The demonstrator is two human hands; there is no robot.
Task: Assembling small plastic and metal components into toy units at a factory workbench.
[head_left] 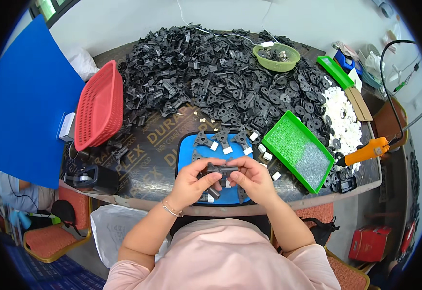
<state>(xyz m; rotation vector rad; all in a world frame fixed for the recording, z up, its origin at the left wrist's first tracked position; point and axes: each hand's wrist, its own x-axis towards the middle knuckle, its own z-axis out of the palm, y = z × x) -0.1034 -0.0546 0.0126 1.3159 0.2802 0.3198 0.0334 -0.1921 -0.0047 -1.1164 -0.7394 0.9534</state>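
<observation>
Both hands meet over the blue mat (187,153) at the near edge of the table (157,145), and a black plastic part (219,169) sits between them: the left hand (190,182) has its fingers curled closed around the part's left end, thumb on top, while the right hand (254,178) pinches its right end with bent fingers. Most of the part is hidden by the fingers, so its full shape is hard to make out. On the mat beyond the hands lie three black triangular brackets (222,137), each with a small white block (228,150) beside it; more pieces under the hands are covered. A heap of black parts (196,72) too many to count fills the far half of the table. One red basket (99,106) leans at the left edge, one green tray (298,150) lies right of the mat, one green bowl (276,57) stands near the far edge, and one orange tool (368,151) rests at the right edge.
</observation>
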